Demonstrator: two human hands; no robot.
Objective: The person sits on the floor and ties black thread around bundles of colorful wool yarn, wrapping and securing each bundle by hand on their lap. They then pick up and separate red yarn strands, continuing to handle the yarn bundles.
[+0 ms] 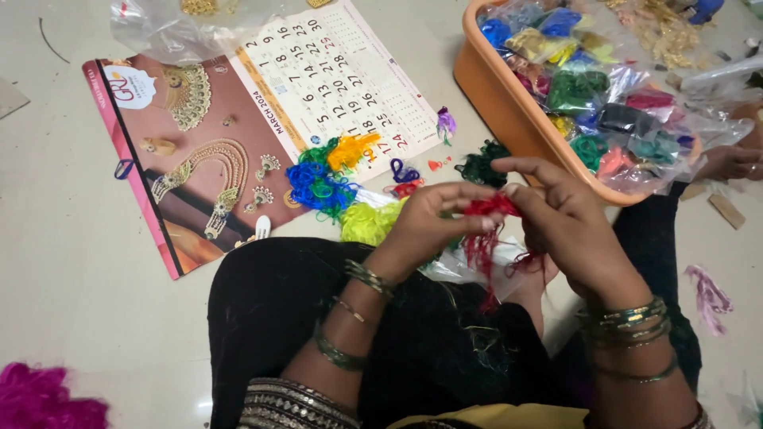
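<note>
Down at the lap, both hands are up over the black cloth (334, 318) covering the knees. The left hand (425, 218) is pinched tight on a bunch of red thread (491, 208), fingertips closed on its top end. The right hand (568, 222) grips the same bunch from the other side, thumb and forefinger nipped on it, index finger stretched out above. Loose red strands hang from between the two hands, down toward the lap. Bangles ring both wrists.

Just beyond the hands, on the pale floor (71, 262), little heaps of thread: yellow-green (369, 222) touching the left hand's knuckles, blue (318, 187) beside it, orange (352, 149) and green behind, dark green (481, 167) near the right fingertips. Several lie on a wall calendar (238, 135) spread flat, with pictures of jewellery on its brown half.

Further out on the right, the orange plastic tub (509, 103). It's packed with clear bags of coloured thread: blue, yellow, green, magenta, black and teal, piled above the rim. At top left, a clear plastic bag (159, 32) holding gold pieces. A magenta tuft (44, 397) sits in the bottom-left corner.
</note>
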